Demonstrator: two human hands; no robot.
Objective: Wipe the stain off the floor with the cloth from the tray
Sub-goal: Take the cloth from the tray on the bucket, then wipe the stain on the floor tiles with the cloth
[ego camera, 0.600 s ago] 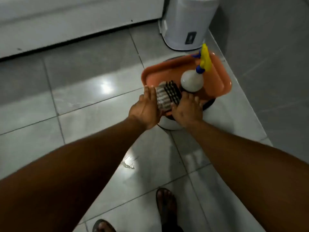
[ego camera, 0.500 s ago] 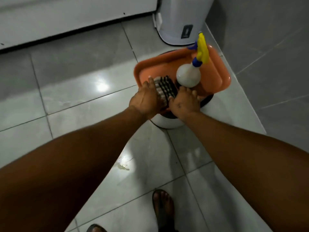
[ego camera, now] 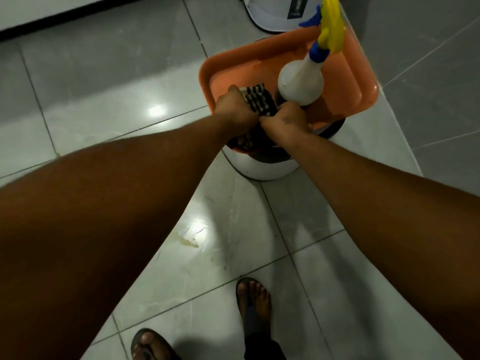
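A black-and-white checked cloth [ego camera: 258, 101] lies at the near left corner of an orange tray [ego camera: 345, 81], with part of it hanging over the tray's front edge. My left hand [ego camera: 235, 109] grips the cloth's left side. My right hand [ego camera: 285, 119] is closed on its near right edge. A yellowish stain [ego camera: 188, 241] lies on the pale floor tile below my left forearm, closer to me than the tray.
A white spray bottle [ego camera: 301, 83] with a yellow and blue trigger stands on the tray beside the cloth. The tray rests on a white round stool [ego camera: 265, 167]. A white bin [ego camera: 275, 14] stands behind. My sandalled feet [ego camera: 253, 305] are near the stain. A grey wall runs along the right.
Both hands have closed on the cloth and pulled it toward the tray's front edge, so part now hangs over. The camera has moved closer and tipped down.
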